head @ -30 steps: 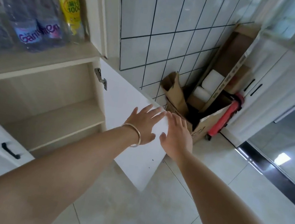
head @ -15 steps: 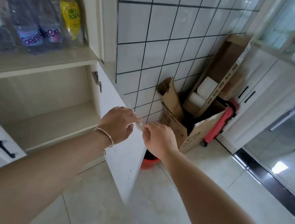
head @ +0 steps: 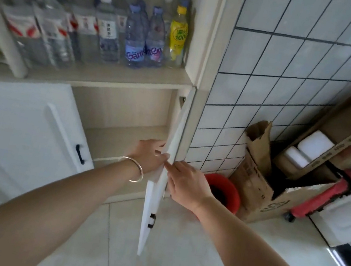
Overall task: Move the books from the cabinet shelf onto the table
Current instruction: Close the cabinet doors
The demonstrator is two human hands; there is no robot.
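The white right-hand cabinet door [head: 152, 201] stands edge-on to me, swung partway out from the cabinet. My left hand [head: 149, 156], with a metal bangle on the wrist, grips the door's free edge from the inner side. My right hand [head: 187, 181] lies flat against the door's outer face. The lower shelf [head: 122, 140] behind the door is bare pale wood. No books or table are in view.
The upper shelf holds several water bottles [head: 137, 33] and a yellow drink bottle [head: 178, 35]. The left cabinet door [head: 21, 121] stands partly open. A red bucket [head: 222, 192], an open cardboard box [head: 260, 189] and a red trolley [head: 324, 195] stand by the tiled wall.
The door has swung from wide open against the wall to edge-on toward me. My left hand went from resting flat on it to gripping its edge; the view shifted left and up.
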